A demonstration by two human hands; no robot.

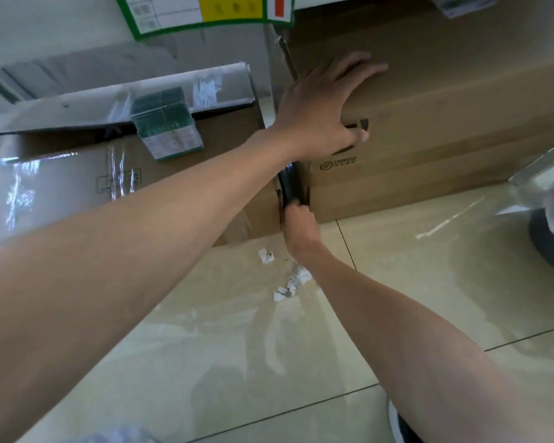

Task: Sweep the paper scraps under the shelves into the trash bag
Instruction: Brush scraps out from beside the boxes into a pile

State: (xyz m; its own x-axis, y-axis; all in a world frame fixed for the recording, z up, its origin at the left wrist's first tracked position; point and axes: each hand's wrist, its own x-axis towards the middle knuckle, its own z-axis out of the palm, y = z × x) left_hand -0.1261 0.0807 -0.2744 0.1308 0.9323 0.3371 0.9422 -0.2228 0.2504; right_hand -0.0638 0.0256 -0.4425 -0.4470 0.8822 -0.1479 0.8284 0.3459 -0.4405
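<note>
Your right grip [298,225] is closed tight around a black tool [293,183], fingers curled round its near end. I can't tell what kind of tool it is, as the rest of it runs away from the grip into the narrow gap between two boxes. That reads as a reach for scraps lodged back there, where a hand would not fit.

Just beyond and above that grip, your left grip [323,107] lies flat on the right box [445,116]. Its fingers are spread straight over the top edge and its thumb is at the dark handle cut-out. It holds nothing. I judge it is bracing the box or nudging it aside, so the gap stays wide enough for the tool. The left box [179,174] stands on the other side of the tool, under a shelf edge [141,91].

The scraps [293,282] you can see lie on the floor [397,314], just on the near side of your right grip and beside its wrist. They are loose white bits, clear of the boxes and not yet gathered. A clear bag [538,180], likely the trash bag, sits well off to the right of both grips. So the scraps have a fair way to go once you draw the tool back.
</note>
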